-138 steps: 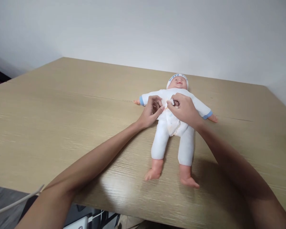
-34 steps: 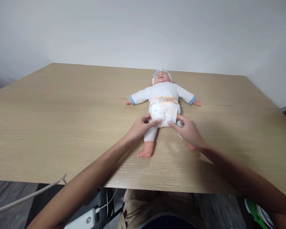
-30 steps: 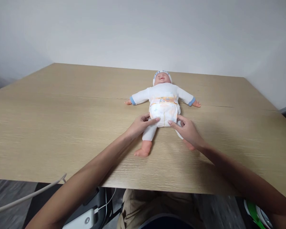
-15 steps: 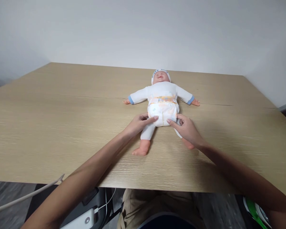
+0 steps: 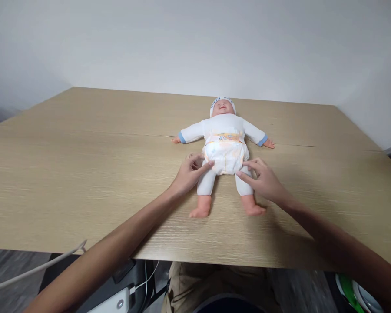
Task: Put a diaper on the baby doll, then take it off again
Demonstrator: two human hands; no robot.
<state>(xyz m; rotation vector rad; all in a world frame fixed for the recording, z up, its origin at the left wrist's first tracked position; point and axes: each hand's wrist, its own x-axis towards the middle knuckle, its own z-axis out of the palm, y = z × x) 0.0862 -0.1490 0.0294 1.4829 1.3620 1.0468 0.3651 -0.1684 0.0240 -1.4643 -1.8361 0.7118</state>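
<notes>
A baby doll [image 5: 223,124] in a white suit with blue cuffs and a printed white cap lies on its back, arms spread and feet toward me. Around its hips sits a diaper [image 5: 225,157] with an orange patterned waistband. My left hand [image 5: 192,173] is at the diaper's left leg edge, thumb on the front and fingers curled at the side, partly hidden. On the opposite leg edge, my right hand [image 5: 262,179] has its thumb low by the thigh and its index fingertip at the diaper's side, gripping the edge lightly.
The doll lies on a wooden table [image 5: 101,174] with a seam across it, against a pale wall [image 5: 195,48]. A white cable [image 5: 35,271] hangs at the front left edge. Below are a white device [image 5: 112,302] with a cord and a green-and-white object [image 5: 350,291].
My right hand has shifted outward and its thumb lower on the diaper's edge. The doll's legs now lie straighter, with the right-side foot fully visible. My left hand stays at its leg edge.
</notes>
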